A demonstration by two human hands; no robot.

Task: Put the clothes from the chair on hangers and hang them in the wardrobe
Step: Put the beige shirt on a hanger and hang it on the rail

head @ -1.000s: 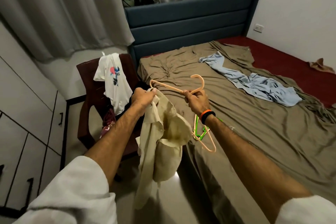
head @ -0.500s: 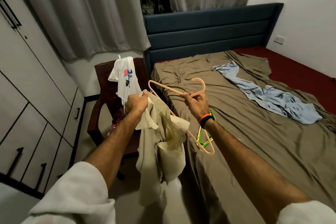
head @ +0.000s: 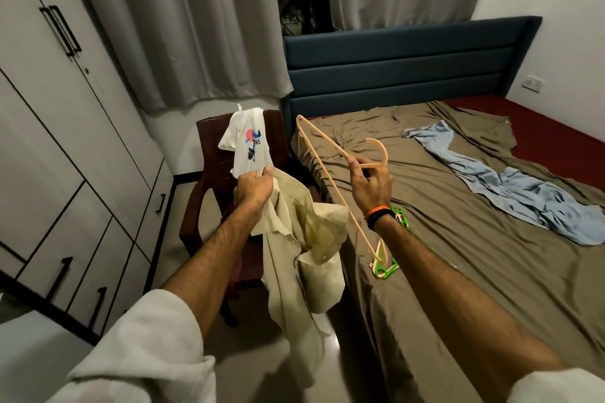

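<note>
While the wardrobe (head: 49, 127) stands closed at far left, a white T-shirt (head: 248, 147) drapes the chair (head: 209, 173). Left hand (head: 253, 191) grips a beige shirt (head: 304, 249), hanging free. Right hand (head: 371, 185) pinches a peach hanger (head: 322, 170) near its hook. More hangers (head: 388, 267) lie on the bed (head: 474, 271).

A single wide-angle camera sits on the person's head, looking forward and down along both forearms, which reach in from the bottom edge. The left hand (head: 253, 191) and right hand (head: 371, 185) are near, about mid-frame. Beyond them the view takes in the chair (head: 209, 173), the wardrobe (head: 65, 147) at left and the bed (head: 474, 255) at right.
</note>
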